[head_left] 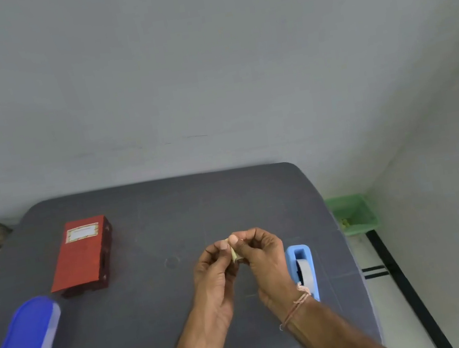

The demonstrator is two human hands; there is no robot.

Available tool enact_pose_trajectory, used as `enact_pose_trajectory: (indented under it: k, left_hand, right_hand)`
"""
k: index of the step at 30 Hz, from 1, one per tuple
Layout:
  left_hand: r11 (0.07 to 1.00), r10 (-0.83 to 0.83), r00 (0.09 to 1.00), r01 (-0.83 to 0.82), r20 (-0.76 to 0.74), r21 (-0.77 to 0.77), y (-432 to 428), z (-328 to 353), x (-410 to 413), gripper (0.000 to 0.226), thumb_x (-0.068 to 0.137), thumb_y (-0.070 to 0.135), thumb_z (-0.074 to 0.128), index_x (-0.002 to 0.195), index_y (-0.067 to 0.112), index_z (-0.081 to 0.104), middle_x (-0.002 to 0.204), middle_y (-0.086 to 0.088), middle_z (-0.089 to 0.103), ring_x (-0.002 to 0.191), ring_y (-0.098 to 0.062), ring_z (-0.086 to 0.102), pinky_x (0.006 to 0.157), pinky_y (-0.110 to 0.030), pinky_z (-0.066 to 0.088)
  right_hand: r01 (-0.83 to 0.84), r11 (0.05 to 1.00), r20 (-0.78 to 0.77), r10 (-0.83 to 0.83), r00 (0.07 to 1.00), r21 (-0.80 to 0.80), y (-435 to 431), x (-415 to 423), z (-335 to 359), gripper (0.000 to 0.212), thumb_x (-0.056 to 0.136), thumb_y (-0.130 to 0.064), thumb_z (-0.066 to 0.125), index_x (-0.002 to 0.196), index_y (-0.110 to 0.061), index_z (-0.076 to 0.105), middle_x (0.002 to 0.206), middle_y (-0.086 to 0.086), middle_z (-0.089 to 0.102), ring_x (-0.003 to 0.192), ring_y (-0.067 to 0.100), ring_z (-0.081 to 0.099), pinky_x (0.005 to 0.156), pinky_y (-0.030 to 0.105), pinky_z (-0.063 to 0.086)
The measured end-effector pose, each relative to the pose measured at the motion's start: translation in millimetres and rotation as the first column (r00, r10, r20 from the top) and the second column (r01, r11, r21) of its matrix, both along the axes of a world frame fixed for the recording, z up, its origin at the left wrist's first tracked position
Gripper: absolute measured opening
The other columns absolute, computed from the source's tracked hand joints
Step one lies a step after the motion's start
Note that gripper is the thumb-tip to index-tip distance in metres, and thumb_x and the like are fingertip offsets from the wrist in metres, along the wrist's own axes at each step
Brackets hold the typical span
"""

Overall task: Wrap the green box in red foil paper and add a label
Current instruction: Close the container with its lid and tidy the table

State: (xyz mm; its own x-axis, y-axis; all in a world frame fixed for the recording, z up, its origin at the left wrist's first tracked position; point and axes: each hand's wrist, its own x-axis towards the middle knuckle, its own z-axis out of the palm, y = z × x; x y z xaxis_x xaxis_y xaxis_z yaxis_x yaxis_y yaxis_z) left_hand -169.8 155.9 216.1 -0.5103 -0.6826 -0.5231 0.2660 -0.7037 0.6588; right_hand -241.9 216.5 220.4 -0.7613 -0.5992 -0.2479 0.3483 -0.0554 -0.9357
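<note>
A dark grey surface [184, 316] with rounded far corners is standing against a plain pale grey wall [206, 72], which is filling the upper half of the view. At the far left of the surface the box [81, 254], already covered in red foil paper, is lying flat with a bordered label [82, 232] sitting on its far end; its right side is falling into shadow. Nearer, at the left edge, a blue-lidded container [23, 342] is lying blurred. Along the right edge a light blue tape dispenser [304, 267] is holding a grey roll, its near end hiding behind the right wrist, which is wearing a thread band [296, 307]. Past the surface, a green basket [352, 214] is sitting in the room's corner, holding yellowish bits too small to identify, and black strips [401, 282] are running across the pale floor.

Over the middle, well apart from the box, the left grip [213, 269] and right grip [262, 256] are meeting fingertip to fingertip, both pinching a small pale yellow scrap [234, 255]. Curled fingers are covering most of it, so what it is made of is staying unclear
</note>
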Motion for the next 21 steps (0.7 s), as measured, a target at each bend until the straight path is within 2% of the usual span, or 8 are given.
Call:
enact_pose_trajectory:
  k: [3, 5, 8, 11, 14, 17, 19, 21]
  left_hand:
    - [0.999, 0.022, 0.999, -0.02, -0.039, 0.043, 12.9, -1.9, -17.0, 0.02, 0.098, -0.005, 0.054, 0.088, 0.011, 0.06, 0.08, -0.008, 0.066, 0.067, -0.011, 0.066, 0.056, -0.016, 0.055]
    - [0.996, 0.043, 0.999, -0.04, -0.033, 0.081, 24.6, 0.0, -26.1, 0.018, 0.097, -0.003, 0.058, 0.09, 0.013, 0.062, 0.078, -0.005, 0.069, 0.066, -0.011, 0.068, 0.056, -0.017, 0.056]
    - [0.995, 0.034, 0.999, -0.031, -0.032, 0.094, 39.1, 4.5, -40.2, 0.011, 0.094, 0.003, 0.064, 0.092, 0.014, 0.065, 0.086, -0.009, 0.071, 0.077, -0.02, 0.069, 0.064, -0.026, 0.059]
    - [0.996, 0.03, 1.0, -0.029, -0.009, 0.09, 54.4, 11.4, -55.4, 0.008, 0.091, 0.009, 0.068, 0.092, 0.016, 0.068, 0.088, -0.01, 0.071, 0.082, -0.023, 0.068, 0.074, -0.033, 0.053]
    - [0.995, 0.049, 0.999, -0.047, -0.019, 0.089, 79.9, 21.5, -73.4, 0.007, 0.094, 0.011, 0.066, 0.091, 0.017, 0.069, 0.085, -0.007, 0.073, 0.077, -0.019, 0.068, 0.073, -0.032, 0.051]
    - [0.987, 0.13, 0.991, -0.128, -0.014, 0.098, 130.4, 24.9, -102.8, 0.007, 0.096, 0.008, 0.063, 0.095, 0.013, 0.068, 0.089, -0.01, 0.073, 0.08, -0.02, 0.069, 0.071, -0.031, 0.054]
    - [0.985, 0.149, 0.989, -0.149, 0.002, 0.085, 163.8, 22.7, -117.8, 0.005, 0.096, 0.01, 0.064, 0.099, 0.012, 0.068, 0.096, -0.013, 0.072, 0.088, -0.023, 0.068, 0.075, -0.032, 0.054]
    - [0.986, 0.151, 0.989, -0.151, 0.006, 0.068, 203.5, 24.0, -135.2, 0.003, 0.095, 0.013, 0.066, 0.094, 0.013, 0.069, 0.091, -0.009, 0.074, 0.085, -0.02, 0.069, 0.076, -0.033, 0.05]
  right_hand:
    - [0.026, 0.998, -0.074, -0.022, 0.997, 0.054, 10.0, -8.1, 6.1, 0.007, 0.089, -0.006, 0.075, 0.089, 0.001, 0.075, 0.083, 0.017, 0.075, 0.078, 0.022, 0.068, 0.075, 0.029, 0.056]
    - [0.009, 0.999, -0.074, -0.005, 0.997, 0.046, 23.7, -11.4, 7.8, 0.008, 0.092, -0.008, 0.073, 0.093, -0.001, 0.077, 0.092, 0.018, 0.078, 0.09, 0.029, 0.074, 0.082, 0.031, 0.058]
    - [-0.013, 1.0, -0.049, 0.013, 0.999, 0.006, 43.7, -17.2, 12.1, 0.012, 0.093, -0.008, 0.072, 0.102, -0.003, 0.079, 0.101, 0.014, 0.079, 0.103, 0.026, 0.075, 0.089, 0.028, 0.058]
    - [-0.063, 0.996, -0.02, 0.062, 0.998, -0.057, 60.3, -31.7, 13.7, 0.017, 0.092, -0.005, 0.071, 0.108, -0.002, 0.078, 0.106, 0.016, 0.078, 0.107, 0.026, 0.074, 0.09, 0.028, 0.057]
    - [-0.114, 0.987, -0.006, 0.114, 0.993, -0.113, 79.1, -53.7, 14.9, 0.015, 0.092, -0.005, 0.072, 0.104, -0.001, 0.078, 0.103, 0.019, 0.078, 0.103, 0.03, 0.074, 0.088, 0.03, 0.056]
    - [-0.179, 0.97, -0.015, 0.179, 0.984, -0.162, 121.2, -91.0, 9.3, 0.013, 0.092, -0.008, 0.072, 0.1, 0.001, 0.078, 0.099, 0.023, 0.077, 0.098, 0.033, 0.074, 0.09, 0.042, 0.058]
    - [-0.211, 0.968, -0.069, 0.203, 0.977, -0.137, 148.4, -115.5, 2.5, 0.011, 0.094, -0.007, 0.07, 0.096, 0.0, 0.078, 0.096, 0.023, 0.077, 0.094, 0.033, 0.074, 0.089, 0.046, 0.057]
    - [-0.221, 0.969, -0.109, 0.209, 0.972, -0.106, 180.8, -139.3, -1.9, 0.011, 0.095, -0.009, 0.069, 0.091, -0.002, 0.077, 0.092, 0.022, 0.076, 0.088, 0.031, 0.072, 0.085, 0.045, 0.056]
